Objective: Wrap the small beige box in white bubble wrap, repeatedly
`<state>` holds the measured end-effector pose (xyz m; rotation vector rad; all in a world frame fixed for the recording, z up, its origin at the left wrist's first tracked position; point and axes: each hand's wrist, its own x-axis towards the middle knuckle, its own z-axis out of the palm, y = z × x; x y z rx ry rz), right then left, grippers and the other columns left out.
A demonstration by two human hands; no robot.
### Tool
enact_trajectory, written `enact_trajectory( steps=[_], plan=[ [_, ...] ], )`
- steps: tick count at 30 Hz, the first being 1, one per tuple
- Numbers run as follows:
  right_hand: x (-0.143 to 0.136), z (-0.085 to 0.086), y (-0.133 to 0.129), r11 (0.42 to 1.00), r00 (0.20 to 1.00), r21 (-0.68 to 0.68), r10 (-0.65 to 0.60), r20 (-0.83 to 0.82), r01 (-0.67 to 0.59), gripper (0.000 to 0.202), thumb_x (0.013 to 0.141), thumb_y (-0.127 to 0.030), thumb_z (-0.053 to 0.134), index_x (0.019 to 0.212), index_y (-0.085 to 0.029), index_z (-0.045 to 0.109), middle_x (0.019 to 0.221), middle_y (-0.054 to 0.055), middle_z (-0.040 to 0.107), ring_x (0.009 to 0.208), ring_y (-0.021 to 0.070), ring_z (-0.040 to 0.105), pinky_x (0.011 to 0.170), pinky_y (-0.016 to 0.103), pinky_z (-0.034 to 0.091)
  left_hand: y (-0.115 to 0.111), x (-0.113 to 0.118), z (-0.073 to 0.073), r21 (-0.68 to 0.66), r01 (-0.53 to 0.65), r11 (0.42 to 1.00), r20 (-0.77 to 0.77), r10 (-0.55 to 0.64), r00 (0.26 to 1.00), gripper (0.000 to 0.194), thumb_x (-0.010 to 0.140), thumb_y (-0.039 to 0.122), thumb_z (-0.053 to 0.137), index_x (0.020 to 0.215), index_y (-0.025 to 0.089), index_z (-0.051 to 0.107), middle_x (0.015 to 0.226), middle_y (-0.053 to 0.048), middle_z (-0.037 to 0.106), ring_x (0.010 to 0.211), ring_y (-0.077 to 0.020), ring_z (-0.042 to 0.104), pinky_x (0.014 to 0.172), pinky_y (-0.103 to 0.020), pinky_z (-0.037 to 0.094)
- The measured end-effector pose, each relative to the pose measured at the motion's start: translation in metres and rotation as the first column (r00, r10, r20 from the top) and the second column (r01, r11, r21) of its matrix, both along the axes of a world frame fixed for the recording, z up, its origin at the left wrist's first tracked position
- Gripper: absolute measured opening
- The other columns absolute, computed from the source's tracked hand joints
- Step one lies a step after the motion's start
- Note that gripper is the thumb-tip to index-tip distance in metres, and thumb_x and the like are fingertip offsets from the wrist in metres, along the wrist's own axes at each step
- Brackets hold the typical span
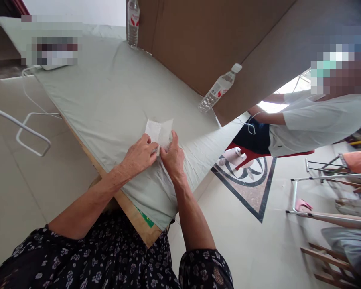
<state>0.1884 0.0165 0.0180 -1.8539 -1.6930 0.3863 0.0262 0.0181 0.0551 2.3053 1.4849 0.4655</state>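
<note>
At the far left of the surface (87,92), which is covered in a pale green cloth, a blurred-out item with a white base (58,66) lies close to the left edge; what it is cannot be told. White cords (43,106) hang beside that edge, over the tiled floor (12,160). Along the left edge, towards the near corner, a wooden board (150,236) shows from under the cloth.

Further right, at the far side, a clear bottle (133,30) stands beside the left end of a tall brown cardboard panel (195,44). The left hand (142,152) reaches in across the left edge, its grip pinching the near edge of a white paper sheet (159,129). The sheet lies creased near the narrow near end of the surface, between the left and right edges. The right hand (173,157) comes in over the right edge, thumb beside the left fingertips, its grip also grasping the sheet with the forefinger extended.

Near the right edge, a second bottle (218,89), white-capped, rests by the panel; it looks slanted, though whether it truly leans cannot be told. Beyond the panel, a person in a white shirt (321,124) sits on a red seat (301,153).
</note>
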Motion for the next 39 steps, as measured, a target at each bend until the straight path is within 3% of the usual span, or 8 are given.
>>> enact_trajectory(
  steps=[8,15,21,25,28,32,35,39],
  plan=[
    [-0.002,0.01,0.001,1.0,0.931,-0.001,-0.013,-0.364,0.013,0.076,0.085,-0.033,0.058,0.155,-0.013,0.039,0.077,-0.001,0.066,0.07,0.0193,0.063,0.07,0.036,0.057,0.003,-0.001,0.0,-0.023,0.028,0.999,0.026,-0.028,0.999,0.028,0.093,0.018,0.056,0.113,0.02,0.077,0.118,-0.012,0.058,0.097,-0.0215,0.065,0.09,-0.033,0.055],
    [-0.009,0.018,0.002,0.993,0.878,-0.098,0.007,-0.478,-0.062,0.075,0.085,-0.037,0.062,0.154,-0.014,0.044,0.088,0.003,0.074,0.066,0.016,0.064,0.064,0.032,0.056,0.013,-0.005,-0.013,-0.083,0.056,0.995,0.19,-0.039,0.981,0.036,0.09,0.019,0.058,0.123,0.018,0.072,0.12,-0.011,0.061,0.1,-0.0216,0.065,0.093,-0.034,0.056],
    [-0.005,0.029,-0.008,0.937,0.91,-0.065,0.315,-0.27,-0.344,0.064,0.091,-0.023,0.052,0.153,-0.017,0.046,0.121,0.01,0.077,0.072,0.0149,0.066,0.081,0.036,0.058,0.011,-0.01,-0.031,-0.13,-0.01,0.991,0.491,0.073,0.868,0.065,0.08,0.016,0.059,0.145,0.016,0.053,0.127,-0.012,0.063,0.077,-0.013,0.059,0.085,-0.032,0.056],
    [-0.008,0.041,-0.011,0.895,0.904,-0.144,0.427,-0.001,-0.423,0.072,0.088,-0.015,0.053,0.159,-0.014,0.039,0.132,0.014,0.073,0.091,0.0205,0.071,0.086,0.038,0.056,0.008,-0.009,-0.033,-0.294,-0.2,0.935,0.573,0.34,0.746,0.051,0.078,0.02,0.063,0.129,0.015,0.061,0.117,-0.008,0.063,0.069,-0.0101,0.054,0.075,-0.029,0.053],
    [-0.013,0.046,-0.01,0.889,0.888,-0.175,0.445,0.118,-0.423,0.074,0.088,-0.011,0.049,0.161,-0.016,0.035,0.135,0.014,0.071,0.104,0.0246,0.07,0.085,0.038,0.055,0.008,-0.003,-0.03,-0.327,-0.259,0.909,0.531,0.403,0.745,0.044,0.079,0.031,0.072,0.119,0.016,0.063,0.1,-0.003,0.062,0.073,-0.0128,0.055,0.079,-0.031,0.052],
    [0.002,0.038,-0.004,0.847,0.853,-0.103,0.515,-0.08,-0.521,0.076,0.083,-0.013,0.055,0.157,-0.02,0.04,0.131,0.011,0.073,0.085,0.0166,0.069,0.081,0.034,0.056,0.01,0.005,-0.029,-0.35,-0.24,0.906,0.5,0.397,0.77,0.044,0.08,0.027,0.072,0.121,0.018,0.061,0.095,0.0,0.058,0.071,-0.0125,0.053,0.079,-0.032,0.051],
    [0.026,0.025,0.005,0.913,0.827,-0.016,0.361,-0.432,-0.407,0.066,0.082,-0.026,0.061,0.148,-0.022,0.049,0.125,0.009,0.074,0.068,0.0109,0.063,0.067,0.029,0.056,0.011,0.006,-0.03,-0.337,-0.224,0.914,0.486,0.373,0.79,0.048,0.081,0.021,0.069,0.128,0.018,0.059,0.094,0.001,0.056,0.069,-0.0121,0.052,0.081,-0.034,0.051],
    [0.041,0.011,0.02,0.972,0.763,-0.212,-0.064,-0.644,-0.097,0.061,0.078,-0.039,0.071,0.133,-0.014,0.057,0.107,0.012,0.075,0.071,0.0162,0.069,0.048,0.024,0.049,0.008,0.006,-0.03,-0.251,-0.209,0.945,0.464,0.307,0.831,0.057,0.082,0.018,0.066,0.138,0.017,0.058,0.095,-0.001,0.055,0.072,-0.0136,0.052,0.087,-0.036,0.052]
  ],
)
